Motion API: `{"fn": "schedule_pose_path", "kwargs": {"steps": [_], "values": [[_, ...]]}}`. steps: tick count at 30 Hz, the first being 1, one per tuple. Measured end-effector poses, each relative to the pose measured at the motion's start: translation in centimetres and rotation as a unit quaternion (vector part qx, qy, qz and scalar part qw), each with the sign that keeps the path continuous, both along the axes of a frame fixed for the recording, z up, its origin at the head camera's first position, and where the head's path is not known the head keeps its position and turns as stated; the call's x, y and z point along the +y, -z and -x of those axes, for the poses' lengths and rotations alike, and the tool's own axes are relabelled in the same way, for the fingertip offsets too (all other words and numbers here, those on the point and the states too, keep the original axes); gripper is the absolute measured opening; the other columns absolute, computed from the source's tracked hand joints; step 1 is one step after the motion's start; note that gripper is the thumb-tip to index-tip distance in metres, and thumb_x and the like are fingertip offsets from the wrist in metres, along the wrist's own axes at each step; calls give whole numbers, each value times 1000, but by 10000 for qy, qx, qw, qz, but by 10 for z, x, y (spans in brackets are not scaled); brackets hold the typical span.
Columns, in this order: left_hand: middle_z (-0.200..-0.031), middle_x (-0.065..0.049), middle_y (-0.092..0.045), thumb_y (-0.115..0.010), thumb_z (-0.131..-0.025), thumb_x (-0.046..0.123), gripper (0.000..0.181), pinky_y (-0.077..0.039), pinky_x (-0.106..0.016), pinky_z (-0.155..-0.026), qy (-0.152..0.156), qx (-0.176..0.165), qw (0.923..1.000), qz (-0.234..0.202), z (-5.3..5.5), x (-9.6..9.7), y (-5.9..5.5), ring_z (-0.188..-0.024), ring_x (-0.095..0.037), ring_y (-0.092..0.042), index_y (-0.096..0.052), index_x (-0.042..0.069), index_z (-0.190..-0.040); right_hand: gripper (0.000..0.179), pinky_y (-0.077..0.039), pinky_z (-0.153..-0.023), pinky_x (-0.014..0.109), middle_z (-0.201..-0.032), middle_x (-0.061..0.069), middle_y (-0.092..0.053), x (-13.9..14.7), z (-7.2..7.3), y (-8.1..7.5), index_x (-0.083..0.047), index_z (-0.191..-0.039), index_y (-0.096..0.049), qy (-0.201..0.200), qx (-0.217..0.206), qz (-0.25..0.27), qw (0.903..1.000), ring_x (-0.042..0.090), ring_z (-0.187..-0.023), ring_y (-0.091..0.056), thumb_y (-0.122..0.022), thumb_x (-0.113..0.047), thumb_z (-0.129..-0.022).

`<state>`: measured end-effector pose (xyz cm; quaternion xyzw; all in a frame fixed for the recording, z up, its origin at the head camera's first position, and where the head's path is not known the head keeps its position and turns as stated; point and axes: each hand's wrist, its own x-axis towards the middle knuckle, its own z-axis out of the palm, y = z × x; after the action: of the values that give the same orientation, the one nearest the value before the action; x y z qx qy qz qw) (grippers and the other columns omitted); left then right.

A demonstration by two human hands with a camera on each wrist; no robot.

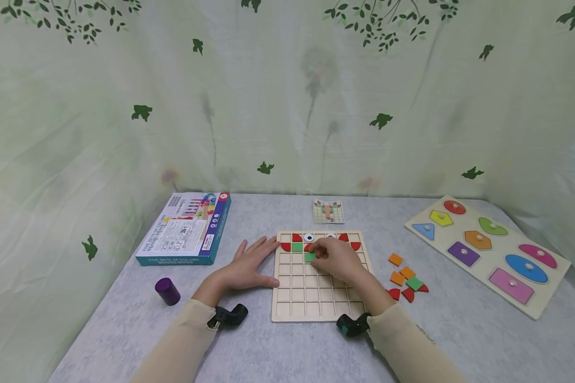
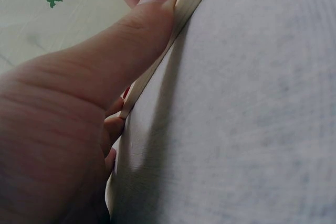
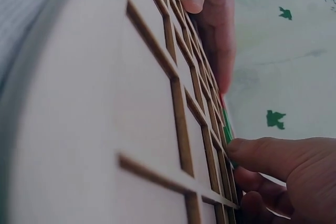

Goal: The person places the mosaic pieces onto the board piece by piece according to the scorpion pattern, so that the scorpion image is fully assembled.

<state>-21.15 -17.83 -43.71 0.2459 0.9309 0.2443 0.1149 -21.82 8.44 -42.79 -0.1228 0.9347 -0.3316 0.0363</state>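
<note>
A wooden grid board [image 1: 297,295] lies on the table, its upper rows partly filled with red quarter-round pieces [image 1: 285,247], a green square [image 1: 297,247] and an eye piece [image 1: 309,238]. My left hand [image 1: 250,267] rests with fingers spread along the board's left edge; in the left wrist view its thumb [image 2: 142,27] lies against the side. Above the third row, my right hand [image 1: 337,259] has thumb and forefinger on another green square tile [image 1: 309,257]. Its thumb [image 3: 257,153] appears right at the green edge in the right wrist view. The hand hides several cells behind it.
Loose orange squares [image 1: 397,278], red quarter-rounds and a green square lie right of the board. A pattern card [image 1: 328,211] lies behind it. A shape puzzle [image 1: 498,250] is at far right, a box [image 1: 182,229] and a purple cylinder [image 1: 167,291] at left.
</note>
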Motion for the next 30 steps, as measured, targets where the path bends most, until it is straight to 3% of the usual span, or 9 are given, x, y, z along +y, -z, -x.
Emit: {"fn": "schedule_pose_path", "kwargs": {"steps": [7,17,30], "values": [[-169,0,-17,-75,-82,56,99,10,-62,-123,-19,-26,10000,-18,0,0,0,-158,-29,-4,-27,18,-159,17,-53,-84,33,-94,-6,-67,0,-3,-1,-20,-103,-73,-92,-73,239,9996,12,-87,-59,-77,-17,-87],[-169,0,-18,-75,-82,56,99,10,-62,-123,-12,-12,10000,-15,0,0,-1,-158,-30,-5,-27,18,-159,22,-53,-81,31,-100,-7,-69,9,-9,-8,-21,-114,-72,-205,-281,397,9986,16,-88,-59,-70,-17,-92],[-169,0,-17,-75,-82,56,100,10,-62,-123,-26,-59,10000,-61,-1,0,0,-158,-29,-4,-26,18,-160,32,-52,-82,31,-123,1,-69,37,-17,-13,-17,-127,-67,-1356,-219,296,9901,15,-97,-61,-69,-17,-94]]}}
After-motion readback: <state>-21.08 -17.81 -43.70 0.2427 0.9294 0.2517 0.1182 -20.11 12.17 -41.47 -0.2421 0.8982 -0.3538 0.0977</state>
